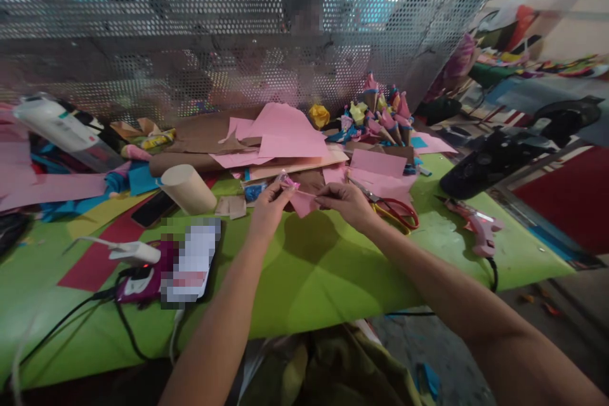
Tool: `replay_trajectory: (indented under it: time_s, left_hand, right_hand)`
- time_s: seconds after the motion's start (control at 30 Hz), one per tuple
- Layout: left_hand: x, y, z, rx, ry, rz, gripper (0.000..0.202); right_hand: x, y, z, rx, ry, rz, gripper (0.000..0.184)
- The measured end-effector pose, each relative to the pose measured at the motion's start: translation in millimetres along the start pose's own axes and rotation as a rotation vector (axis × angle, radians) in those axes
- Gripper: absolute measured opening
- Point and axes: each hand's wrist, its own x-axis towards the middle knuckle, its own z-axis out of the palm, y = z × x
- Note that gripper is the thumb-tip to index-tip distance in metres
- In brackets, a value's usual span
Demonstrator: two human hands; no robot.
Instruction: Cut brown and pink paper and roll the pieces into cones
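Above the near middle of the green table, a small piece of pink paper point(303, 205) is stretched between my two hands. My left hand point(267, 208) is closed in a pinch on the paper's left side, together with a small shiny pink wrapped item point(288, 181) whose kind I cannot make out. The paper's right edge is pinched between the fingers of my right hand point(349, 201). Close to the right hand lie scissors point(402, 214) with red and yellow handles, their blades partly hidden behind it. A beige tube point(188, 189) stands tilted left of my left hand.
Pink sheets point(288, 133) are piled at the back against a perforated metal panel point(214, 44), beside small paper cones point(390, 117). A pink glue gun point(483, 228) lies right, near a dark bottle-like object point(495, 162). Left are a phone point(193, 260) and a corded purple power strip point(143, 284).
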Motion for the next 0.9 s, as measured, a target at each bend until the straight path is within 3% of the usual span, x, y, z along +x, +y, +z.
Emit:
replay_trajectory:
  time_s: [0.53,0.73,0.9]
  left_hand:
    - [4,-4,-8.8,0.059,-0.032,0.019,0.037]
    - [0,-10,2.8,0.005,-0.224,-0.125,0.043]
    - [-1,-7,3.6,0.024,-0.207,-0.109,0.03]
  right_hand:
    - [1,-1,-3,-0.016,0.016,-0.007,0.026]
    - [4,0,-4,0.049,0.125,-0.026,0.027]
    - [3,0,-2,0.068,0.077,-0.023,0.028]
